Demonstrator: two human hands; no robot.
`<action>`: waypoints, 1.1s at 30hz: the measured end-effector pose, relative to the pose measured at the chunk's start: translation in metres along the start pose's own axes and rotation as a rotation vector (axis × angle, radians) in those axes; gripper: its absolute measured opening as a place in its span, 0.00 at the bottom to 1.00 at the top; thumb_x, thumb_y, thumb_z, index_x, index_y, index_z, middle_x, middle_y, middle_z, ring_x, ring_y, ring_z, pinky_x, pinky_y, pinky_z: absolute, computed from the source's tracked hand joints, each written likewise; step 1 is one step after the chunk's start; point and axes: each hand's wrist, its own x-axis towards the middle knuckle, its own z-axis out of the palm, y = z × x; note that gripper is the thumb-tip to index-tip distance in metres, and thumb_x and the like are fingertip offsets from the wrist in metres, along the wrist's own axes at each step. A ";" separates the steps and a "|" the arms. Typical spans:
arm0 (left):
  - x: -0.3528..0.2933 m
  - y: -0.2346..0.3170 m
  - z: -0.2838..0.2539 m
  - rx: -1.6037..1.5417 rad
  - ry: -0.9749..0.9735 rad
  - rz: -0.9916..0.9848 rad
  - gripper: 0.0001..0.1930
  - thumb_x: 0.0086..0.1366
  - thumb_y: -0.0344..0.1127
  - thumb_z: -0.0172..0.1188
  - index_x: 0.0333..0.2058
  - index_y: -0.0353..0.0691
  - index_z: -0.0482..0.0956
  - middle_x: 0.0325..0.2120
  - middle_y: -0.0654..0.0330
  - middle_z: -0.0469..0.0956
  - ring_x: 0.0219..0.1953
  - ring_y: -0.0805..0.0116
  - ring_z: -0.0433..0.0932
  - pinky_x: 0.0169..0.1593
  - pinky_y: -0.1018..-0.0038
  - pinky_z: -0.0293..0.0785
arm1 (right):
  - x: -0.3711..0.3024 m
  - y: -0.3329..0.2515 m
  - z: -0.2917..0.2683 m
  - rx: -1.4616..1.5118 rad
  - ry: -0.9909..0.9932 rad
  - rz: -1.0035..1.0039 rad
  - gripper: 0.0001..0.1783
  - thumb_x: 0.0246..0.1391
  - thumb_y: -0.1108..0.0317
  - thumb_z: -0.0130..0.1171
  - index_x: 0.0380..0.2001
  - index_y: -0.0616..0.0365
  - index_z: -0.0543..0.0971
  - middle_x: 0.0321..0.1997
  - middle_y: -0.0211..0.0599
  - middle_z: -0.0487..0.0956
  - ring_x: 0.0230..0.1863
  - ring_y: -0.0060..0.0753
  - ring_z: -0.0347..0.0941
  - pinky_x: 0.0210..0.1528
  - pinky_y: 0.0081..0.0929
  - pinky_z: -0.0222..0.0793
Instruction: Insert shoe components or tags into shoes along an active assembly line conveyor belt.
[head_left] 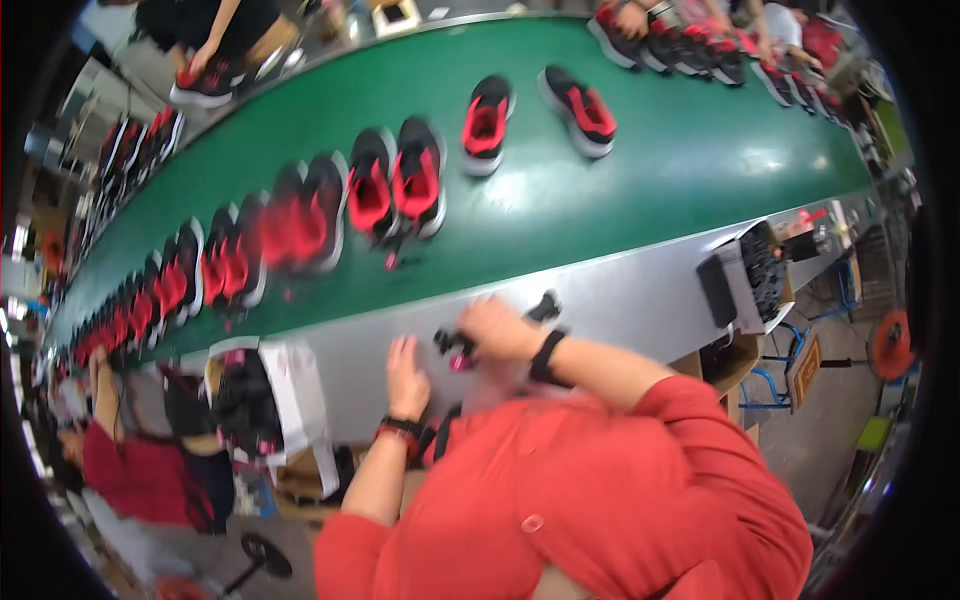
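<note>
At the lower centre, the right hand (497, 330) pinches a small black-and-red part (455, 347) over the grey ledge (640, 295), apparently mid-fitting. The left hand (405, 375) rests spread beside it (blurred). Next move likely needs steadying. Shoes (395, 185) line the green belt (650, 150) above.

Green conveyor belt (640, 170) with a grey metal ledge (640, 290)

Red-and-black shoes (395, 185) lie along the belt in pairs; 2 white boxes (760, 270) of dark parts sit at the ledge.
</note>
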 end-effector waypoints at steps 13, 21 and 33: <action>0.033 0.021 -0.004 -0.085 0.026 -0.098 0.34 0.48 0.13 0.42 0.58 0.33 0.68 0.46 0.49 0.74 0.47 0.53 0.76 0.53 0.63 0.72 | 0.022 0.001 0.077 -0.178 0.154 -0.110 0.08 0.47 0.63 0.57 0.26 0.55 0.78 0.28 0.37 0.79 0.32 0.38 0.74 0.34 0.35 0.63; 0.043 0.061 -0.031 -0.022 -0.014 -0.154 0.34 0.51 0.13 0.43 0.60 0.35 0.67 0.51 0.49 0.73 0.51 0.58 0.76 0.55 0.66 0.72 | 0.021 0.015 0.054 0.102 0.131 -0.196 0.08 0.49 0.66 0.55 0.30 0.58 0.78 0.30 0.40 0.79 0.36 0.44 0.76 0.40 0.39 0.70; 0.092 0.095 -0.025 -0.200 0.117 -0.149 0.33 0.50 0.14 0.41 0.58 0.36 0.69 0.48 0.49 0.75 0.49 0.57 0.78 0.53 0.66 0.73 | -0.076 0.136 -0.026 0.519 0.471 0.094 0.12 0.43 0.79 0.53 0.35 0.61 0.70 0.37 0.53 0.70 0.39 0.59 0.68 0.41 0.49 0.66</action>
